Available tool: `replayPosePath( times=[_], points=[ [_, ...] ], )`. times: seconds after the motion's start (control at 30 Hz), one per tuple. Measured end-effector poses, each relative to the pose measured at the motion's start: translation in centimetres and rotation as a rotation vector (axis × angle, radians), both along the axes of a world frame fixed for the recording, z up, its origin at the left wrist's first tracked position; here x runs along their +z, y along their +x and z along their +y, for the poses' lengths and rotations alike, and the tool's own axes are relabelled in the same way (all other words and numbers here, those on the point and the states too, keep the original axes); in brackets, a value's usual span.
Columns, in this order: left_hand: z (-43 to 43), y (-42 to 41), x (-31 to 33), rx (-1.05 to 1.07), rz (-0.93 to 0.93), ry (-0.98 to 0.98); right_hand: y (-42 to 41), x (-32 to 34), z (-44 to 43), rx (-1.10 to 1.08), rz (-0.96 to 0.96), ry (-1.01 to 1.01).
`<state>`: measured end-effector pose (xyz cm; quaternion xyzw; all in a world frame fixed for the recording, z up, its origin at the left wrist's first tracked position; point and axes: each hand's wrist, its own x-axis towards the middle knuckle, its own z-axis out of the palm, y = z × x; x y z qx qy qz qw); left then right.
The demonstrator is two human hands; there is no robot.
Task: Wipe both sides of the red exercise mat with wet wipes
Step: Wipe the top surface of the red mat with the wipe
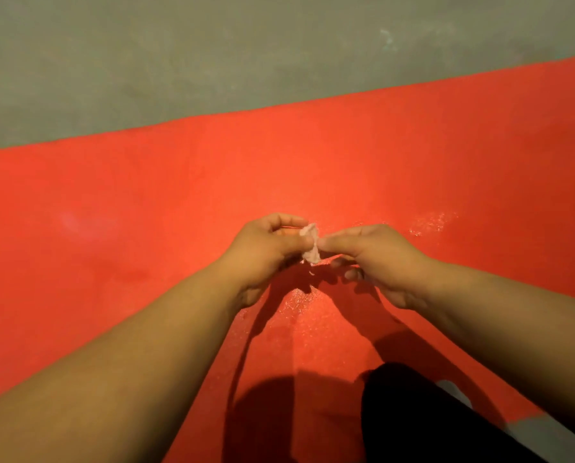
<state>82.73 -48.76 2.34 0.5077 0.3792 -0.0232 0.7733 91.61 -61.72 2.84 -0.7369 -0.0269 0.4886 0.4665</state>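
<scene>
From the head camera, both bare forearms reach forward and meet over the middle of the mat. The left hand (266,248) has its fingers curled, thumb and forefinger pinching one wet wipe (310,243). The right hand (376,259) pinches the same small crumpled wipe from the other side, its lower fingers tucked under. There are two hands, one wipe and one red exercise mat (179,195). The mat lies flat on the grey floor (145,61), its long axis running left to right, with the far edge rising rightward. A dark trouser leg (413,412) rests on its near edge.
</scene>
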Motion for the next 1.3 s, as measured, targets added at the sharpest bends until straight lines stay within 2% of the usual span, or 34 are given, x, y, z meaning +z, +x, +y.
replayPosePath(
  times=[0.17,0.33,0.37,0.43,0.5,0.57,0.7,0.77,0.87,0.93,1.03,1.1,1.13,1.17,1.2,1.23,1.27,1.3],
  points=[
    [-0.9,-1.4,-0.3,-0.025,-0.053,-0.040,-0.1,-1.2,-0.7,0.065,0.082,0.039],
    [-1.5,-3.1,-0.4,-0.104,0.021,0.126,-0.9,-1.5,-1.6,0.154,0.034,0.024],
    [-1.3,-3.5,-0.7,-0.157,0.059,0.210,-0.9,-1.7,-1.7,0.153,0.022,0.022],
    [-0.9,-4.6,-1.1,-0.416,0.149,0.413,-0.6,-1.6,-2.0,0.144,-0.021,0.015],
    [-0.9,-5.9,-1.7,-0.607,0.203,0.450,0.0,-1.5,-2.6,0.133,-0.079,-0.014],
    [-1.1,-6.9,-2.0,-0.520,0.214,0.317,0.2,-1.6,-3.3,0.158,-0.115,-0.054],
    [-0.6,-5.8,-2.8,-0.086,0.182,-0.044,-0.8,-2.2,-3.6,0.221,-0.098,-0.099],
    [-0.7,-4.5,-2.9,-0.018,0.116,-0.157,-1.4,-2.2,-2.6,0.235,-0.061,-0.061],
    [-1.1,-3.2,-2.8,-0.038,0.055,-0.204,-1.7,-2.2,-0.6,0.218,-0.038,0.025],
    [-0.7,-3.0,-2.9,-0.019,0.071,-0.166,-1.6,-2.1,0.6,0.183,-0.037,0.063],
    [0.7,-3.1,-3.4,0.026,0.122,-0.155,-1.6,-2.6,1.6,0.150,-0.047,0.046],
    [1.4,-3.0,-3.9,0.135,0.112,-0.166,-1.7,-3.4,1.6,0.170,-0.047,0.024],
    [1.7,-3.0,-4.1,0.205,0.105,-0.131,-1.9,-3.8,1.5,0.188,-0.049,0.005],
    [2.1,-3.1,-4.5,0.250,0.104,-0.011,-2.0,-4.1,1.1,0.211,-0.058,-0.018],
    [2.7,-3.4,-5.1,0.225,0.130,0.244,-2.0,-4.4,0.7,0.240,-0.076,-0.043],
    [3.3,-3.9,-5.8,0.090,0.185,0.619,-2.0,-4.7,0.1,0.272,-0.106,-0.073],
    [3.7,-4.7,-6.3,-0.134,0.227,0.992,-2.0,-4.9,-0.5,0.301,-0.141,-0.104],
    [3.8,-5.7,-6.7,-0.367,0.201,1.239,-1.9,-5.0,-1.1,0.320,-0.173,-0.132]
  ],
)
